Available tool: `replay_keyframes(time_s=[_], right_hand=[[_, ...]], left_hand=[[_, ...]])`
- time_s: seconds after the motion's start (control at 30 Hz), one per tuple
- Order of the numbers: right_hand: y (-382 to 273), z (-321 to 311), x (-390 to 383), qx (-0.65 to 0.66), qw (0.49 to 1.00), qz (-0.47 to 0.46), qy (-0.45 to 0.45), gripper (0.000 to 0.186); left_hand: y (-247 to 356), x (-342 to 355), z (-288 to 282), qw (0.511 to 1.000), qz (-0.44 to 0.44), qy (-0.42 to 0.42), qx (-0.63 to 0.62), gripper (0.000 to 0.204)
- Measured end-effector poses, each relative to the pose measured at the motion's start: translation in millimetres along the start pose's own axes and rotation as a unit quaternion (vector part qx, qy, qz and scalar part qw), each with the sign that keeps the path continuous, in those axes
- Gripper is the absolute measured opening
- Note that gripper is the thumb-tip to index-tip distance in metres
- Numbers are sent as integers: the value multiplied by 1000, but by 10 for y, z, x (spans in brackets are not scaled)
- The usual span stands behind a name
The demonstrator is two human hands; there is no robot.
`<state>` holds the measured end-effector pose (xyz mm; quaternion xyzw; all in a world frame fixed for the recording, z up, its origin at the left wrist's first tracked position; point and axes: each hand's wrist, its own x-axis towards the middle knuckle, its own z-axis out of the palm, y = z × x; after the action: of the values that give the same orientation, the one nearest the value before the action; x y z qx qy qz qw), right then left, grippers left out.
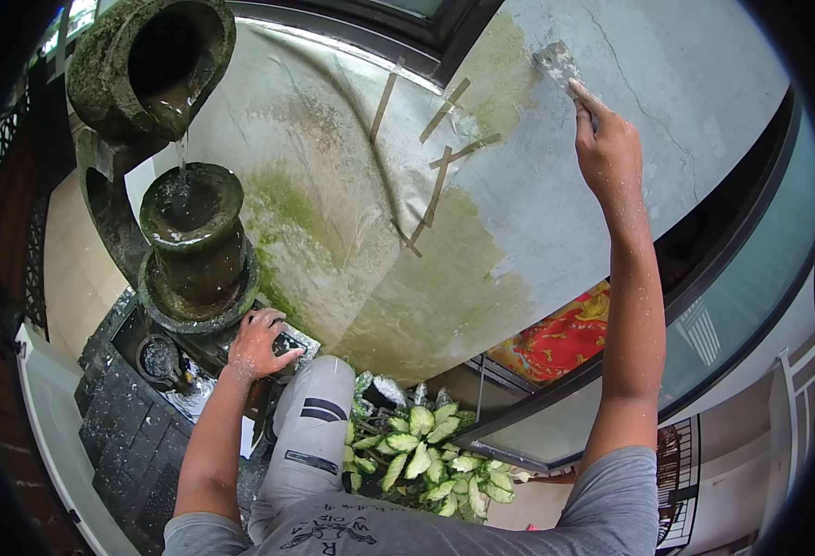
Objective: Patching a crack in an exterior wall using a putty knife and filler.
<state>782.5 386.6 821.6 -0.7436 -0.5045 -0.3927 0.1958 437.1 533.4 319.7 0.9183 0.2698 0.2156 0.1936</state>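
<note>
My right hand [608, 153] is raised and closed around a scraper [557, 63], its index finger stretched along the tool. The blade, crusted with pale flakes, lies against the wall [667, 83]. Old greenish-beige patches and bare bluish-grey areas meet near the blade. Lower left, my left hand [261, 345] rests with fingers apart on the edge at the foot of a mossy stone fountain [199, 246]. Nothing shows in that hand. Small pale specks dot both forearms.
Water runs from a tilted stone jar [153, 69] into the bowl below. Brown tape strips [437, 190] hold a plastic sheet [306, 139] on the wall. Leafy variegated plants [426, 454] grow beside my knee. An open glass window [722, 343] stands out at right, near red patterned cloth [565, 338].
</note>
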Motion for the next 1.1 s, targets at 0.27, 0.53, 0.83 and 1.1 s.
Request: replay_keyframes(time_s=[0.27, 0.53, 0.83, 1.1], right_hand=[[144, 36, 53, -2, 999, -42, 22, 37], [126, 25, 66, 9, 999, -34, 14, 36], [58, 4, 168, -8, 1000, -28, -6, 36], [138, 53, 147, 25, 998, -51, 26, 37]], left_hand=[[40, 19, 32, 1000, -2, 13, 7, 64], [40, -12, 7, 1000, -4, 19, 16, 65], [16, -16, 18, 1000, -12, 0, 8, 66], [-26, -41, 38, 1000, -9, 3, 16, 68]])
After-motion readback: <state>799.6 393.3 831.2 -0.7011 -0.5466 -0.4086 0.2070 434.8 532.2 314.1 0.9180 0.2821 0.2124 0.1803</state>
